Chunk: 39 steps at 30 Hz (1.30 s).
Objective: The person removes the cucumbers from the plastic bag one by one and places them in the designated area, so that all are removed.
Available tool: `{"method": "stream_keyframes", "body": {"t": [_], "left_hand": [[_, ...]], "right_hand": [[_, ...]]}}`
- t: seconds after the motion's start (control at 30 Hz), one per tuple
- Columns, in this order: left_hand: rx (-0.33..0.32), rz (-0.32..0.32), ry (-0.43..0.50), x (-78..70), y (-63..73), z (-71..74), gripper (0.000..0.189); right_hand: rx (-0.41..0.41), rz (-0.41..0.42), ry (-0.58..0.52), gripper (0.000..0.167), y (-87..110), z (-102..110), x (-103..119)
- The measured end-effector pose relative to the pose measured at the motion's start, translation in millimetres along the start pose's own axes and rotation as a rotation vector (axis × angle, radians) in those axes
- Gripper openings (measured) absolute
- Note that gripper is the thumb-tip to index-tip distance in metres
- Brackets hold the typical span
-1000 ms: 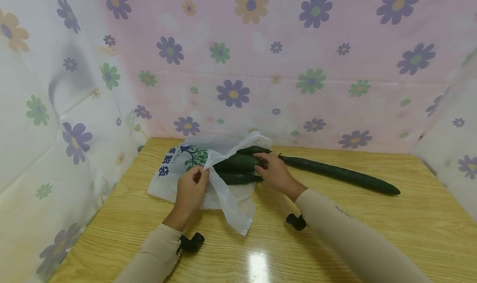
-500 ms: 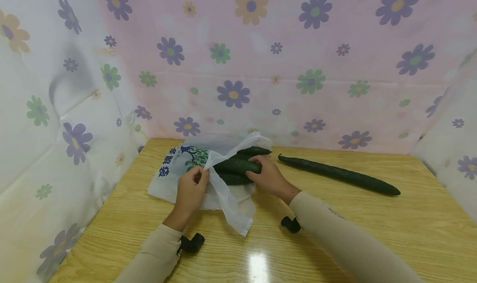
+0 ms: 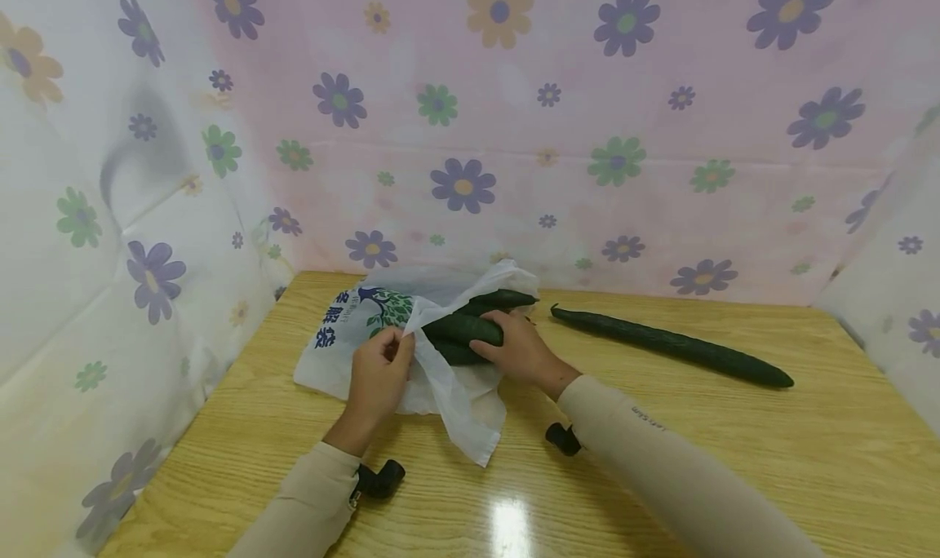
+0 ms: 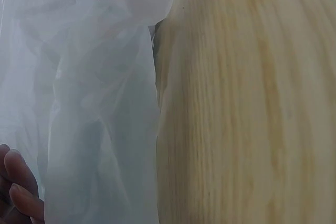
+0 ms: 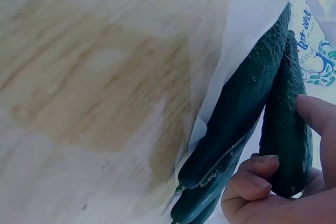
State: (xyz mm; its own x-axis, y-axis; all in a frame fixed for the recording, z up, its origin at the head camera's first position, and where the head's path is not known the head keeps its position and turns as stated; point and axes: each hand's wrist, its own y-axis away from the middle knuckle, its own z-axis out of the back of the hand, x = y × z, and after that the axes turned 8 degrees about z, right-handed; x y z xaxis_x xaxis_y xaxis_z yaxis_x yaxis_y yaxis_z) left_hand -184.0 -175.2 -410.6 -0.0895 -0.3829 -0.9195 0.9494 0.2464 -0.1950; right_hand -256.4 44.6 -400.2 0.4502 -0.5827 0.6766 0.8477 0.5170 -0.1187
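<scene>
A white plastic bag (image 3: pixel 345 370) printed with a tree and blue characters lies on its side, its mouth facing right. My left hand (image 3: pixel 377 374) pinches the bag's edge at the mouth. In the left wrist view, translucent bag film (image 4: pixel 105 124) covers much of the work. My right hand (image 3: pixel 523 352) grips the outer end of a dark green cucumber (image 5: pixel 286 124), whose other end is inside the bag. Beside it, other cucumbers (image 5: pixel 236 103) lie partly in the bag, with their ends sticking out. How many the bag hides, I cannot tell.
One long cucumber (image 3: pixel 671 344) lies loose on the wooden table (image 3: pixel 661 444), right of the bag. Flowered cloth (image 3: pixel 543 134) hangs behind the table and along both sides.
My right hand has moved left, and the gripped cucumber has slid further into the bag. The left hand has kept its hold on the bag's edge.
</scene>
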Motion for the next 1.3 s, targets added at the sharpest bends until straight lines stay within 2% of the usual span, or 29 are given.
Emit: {"method": "stream_keyframes", "body": {"t": [0.23,0.47,0.7,1.0,1.3], "left_hand": [[0.001,0.005,-0.009,1.9,1.1,0.0,0.022],[-0.002,0.007,-0.020,1.7,1.2,-0.2,0.023],[-0.006,0.013,-0.022,0.0,2.3,-0.6,0.022],[-0.014,-0.002,-0.017,0.3,0.9,-0.6,0.022],[-0.012,-0.009,-0.012,-0.6,-0.2,0.7,0.023]], "right_hand": [[0.014,-0.048,0.044,0.057,3.1,-10.5,0.4],[0.008,-0.027,0.064,0.053,5.1,-10.7,2.8],[0.000,0.023,0.014,0.052,4.8,-5.9,5.1],[-0.022,-0.008,-0.048,0.057,10.0,-4.9,2.3],[-0.069,-0.001,-0.080,0.056,21.7,-2.5,0.8]]}}
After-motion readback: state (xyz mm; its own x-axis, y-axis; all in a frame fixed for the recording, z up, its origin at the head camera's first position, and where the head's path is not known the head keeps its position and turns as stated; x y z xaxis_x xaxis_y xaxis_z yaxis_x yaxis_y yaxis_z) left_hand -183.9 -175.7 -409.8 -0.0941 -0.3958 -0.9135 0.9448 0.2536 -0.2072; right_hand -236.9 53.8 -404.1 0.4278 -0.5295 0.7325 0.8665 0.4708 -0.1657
